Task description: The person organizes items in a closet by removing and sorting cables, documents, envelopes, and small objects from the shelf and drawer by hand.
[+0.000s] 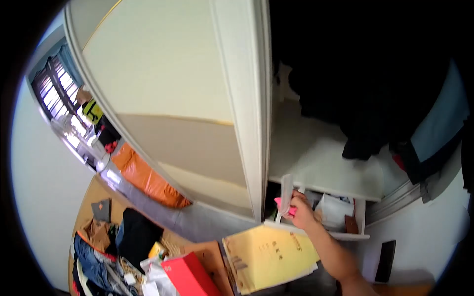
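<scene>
My right hand (301, 212) reaches in from the lower right, over the left part of a pulled-out white drawer (340, 236). Its fingers are closed round a bright pink thing (292, 210) whose kind I cannot make out. A thin white strip (286, 190) stands upright at the fingers, apparently held along with it. In the drawer lie a white packet (335, 209) and a small brown item (351, 224). Just below the hand is a yellow document folder (271, 256) with printed characters and papers under it. My left hand is out of view.
A wardrobe sliding door (173, 89) stands on the left. Dark clothes (360, 108) hang above a white shelf (316, 148). Lower left are a red box (190, 276), a brown box (207, 251) and piled clothes (94, 256). An orange bag (148, 177) lies beyond the door.
</scene>
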The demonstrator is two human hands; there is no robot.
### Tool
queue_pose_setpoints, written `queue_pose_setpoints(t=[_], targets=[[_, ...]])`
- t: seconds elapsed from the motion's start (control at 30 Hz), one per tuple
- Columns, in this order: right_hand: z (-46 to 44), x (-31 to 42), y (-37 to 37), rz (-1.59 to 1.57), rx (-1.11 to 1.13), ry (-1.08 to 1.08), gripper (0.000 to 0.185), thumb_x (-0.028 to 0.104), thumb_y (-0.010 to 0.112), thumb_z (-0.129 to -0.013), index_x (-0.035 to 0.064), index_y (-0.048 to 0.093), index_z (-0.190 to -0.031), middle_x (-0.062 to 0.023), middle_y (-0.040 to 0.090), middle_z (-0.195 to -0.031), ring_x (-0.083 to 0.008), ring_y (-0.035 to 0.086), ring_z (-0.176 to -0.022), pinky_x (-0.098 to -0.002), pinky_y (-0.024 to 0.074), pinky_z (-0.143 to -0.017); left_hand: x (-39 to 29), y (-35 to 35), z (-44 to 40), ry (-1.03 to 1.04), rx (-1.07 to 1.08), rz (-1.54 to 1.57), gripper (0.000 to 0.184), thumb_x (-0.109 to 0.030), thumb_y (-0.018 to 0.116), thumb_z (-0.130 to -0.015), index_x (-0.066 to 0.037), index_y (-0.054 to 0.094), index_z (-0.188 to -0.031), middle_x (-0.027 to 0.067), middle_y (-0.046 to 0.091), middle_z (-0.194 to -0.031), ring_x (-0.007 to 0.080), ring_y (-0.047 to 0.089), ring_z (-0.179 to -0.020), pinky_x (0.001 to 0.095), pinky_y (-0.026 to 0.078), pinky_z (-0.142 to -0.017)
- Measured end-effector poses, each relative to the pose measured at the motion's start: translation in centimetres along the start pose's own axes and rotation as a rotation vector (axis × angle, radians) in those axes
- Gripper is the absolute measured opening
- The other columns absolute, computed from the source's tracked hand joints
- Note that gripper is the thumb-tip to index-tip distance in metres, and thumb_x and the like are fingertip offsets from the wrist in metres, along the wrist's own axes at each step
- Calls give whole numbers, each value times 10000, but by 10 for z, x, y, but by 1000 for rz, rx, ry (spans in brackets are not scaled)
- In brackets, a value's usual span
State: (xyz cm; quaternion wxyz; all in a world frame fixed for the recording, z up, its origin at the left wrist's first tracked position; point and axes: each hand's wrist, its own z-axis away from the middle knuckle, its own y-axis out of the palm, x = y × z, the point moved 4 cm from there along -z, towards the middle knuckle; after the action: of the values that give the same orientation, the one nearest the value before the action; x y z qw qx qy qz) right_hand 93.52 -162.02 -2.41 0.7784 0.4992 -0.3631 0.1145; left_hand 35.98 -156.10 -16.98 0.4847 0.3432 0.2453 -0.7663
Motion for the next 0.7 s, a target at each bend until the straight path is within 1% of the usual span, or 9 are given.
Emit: queue_pose_setpoints(t=[0.03,0.07,0.13,0.17,0.27,0.33,0.4,0.47,0.7], targets=[[17,-16,13,59,23,-14,225,32,447,-761,36,552,-960,-141,597,-796,-154,482,-546,-245,305,-424,-1,2,9,-32,-25,4,179,-306,643,-833,-175,555,-749,-7,521,-604,134,505,-489,297,417,-427],[31,-33,24,119,53,-28,196,39,452,-770,29,565,-930,-140,600,-766,-145,480,-536,-243,308,-427,-19,18,16,35,80,123,324,-311,701,-767,-117,502,-934,27,540,-789,165,534,-675,319,446,-575],[55,-69,43,222,126,-34,164,43,492,-776,24,606,-893,-111,615,-750,-117,478,-530,-229,327,-445,-43,34,35,175,268,359,852,-322,815,-635,-2,397,-1305,95,578,-1159,228,593,-1047,362,504,-870],[57,-87,47,327,132,-40,159,31,507,-764,24,614,-881,-92,621,-763,-104,475,-527,-226,338,-453,-39,28,35,157,270,343,902,-326,822,-627,-6,359,-1333,92,551,-1203,226,559,-1093,369,478,-906],[79,-126,79,385,167,-76,170,-25,508,-737,16,626,-852,-33,628,-774,-73,493,-563,-219,387,-500,-25,-6,56,167,222,319,939,-339,828,-622,-12,336,-1352,88,532,-1239,220,537,-1127,371,457,-937],[97,-153,89,640,208,-337,149,-60,520,-738,15,619,-822,-8,605,-743,-42,519,-639,-211,417,-545,-25,-24,76,197,173,315,925,-349,826,-625,-13,350,-1344,87,539,-1231,216,548,-1113,365,463,-932],[108,-183,99,676,204,-221,128,-74,579,-701,29,604,-771,-28,609,-774,-74,544,-641,-230,429,-539,-29,-41,98,195,156,307,888,-368,818,-641,-10,378,-1324,86,550,-1210,204,562,-1093,354,468,-924],[121,-186,128,946,308,-687,135,-45,652,-664,40,592,-750,-62,594,-815,-124,559,-635,-246,440,-533,-29,-55,111,215,95,334,875,-369,816,-648,-8,385,-1318,86,556,-1198,200,564,-1089,350,472,-918],[138,-272,149,1005,480,-475,207,-137,630,-626,5,570,-763,-101,524,-923,-171,574,-645,-274,466,-541,22,-103,141,258,-63,387,805,-336,780,-679,3,397,-1301,103,558,-1192,211,576,-1085,342,487,-896]])
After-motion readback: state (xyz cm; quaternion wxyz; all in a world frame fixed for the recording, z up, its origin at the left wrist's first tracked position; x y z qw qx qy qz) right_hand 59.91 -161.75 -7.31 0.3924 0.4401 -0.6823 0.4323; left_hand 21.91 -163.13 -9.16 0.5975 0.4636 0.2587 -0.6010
